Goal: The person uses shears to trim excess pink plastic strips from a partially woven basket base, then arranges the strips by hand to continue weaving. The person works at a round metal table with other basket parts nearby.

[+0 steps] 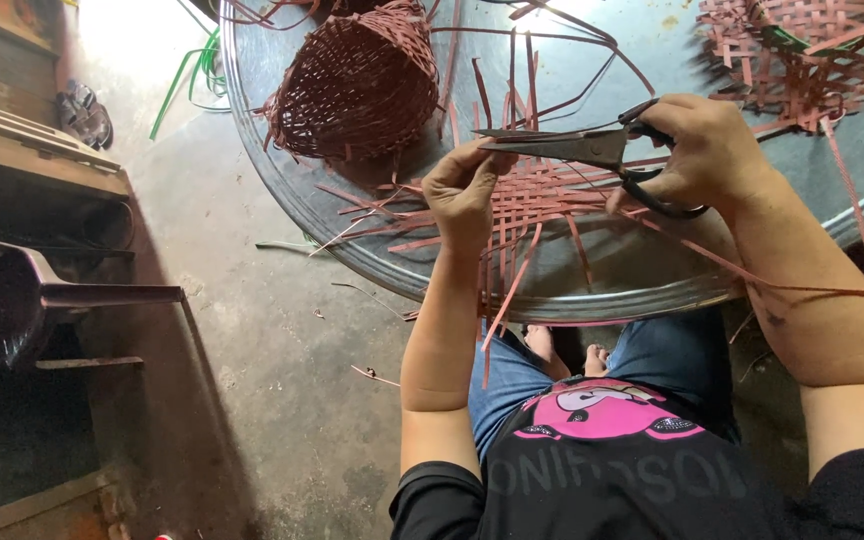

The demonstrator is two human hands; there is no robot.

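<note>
My right hand [707,150] grips the black handles of a pair of scissors [577,145], whose blades point left and lie level over a flat woven mat of reddish-brown strips [542,200]. My left hand [462,195] pinches the mat's left part, its fingertips close to the scissor tips. The mat rests on the near rim of a round metal tray table [592,270]. Loose strip ends stick out from the mat on all sides, and one long strip [842,200] loops over my right forearm.
A finished woven basket [357,85] lies on its side at the table's back left. Another partly woven piece [802,50] sits at the back right. Green strips [197,70] lie on the concrete floor. Dark plastic chair [22,300] and wooden furniture stand at left.
</note>
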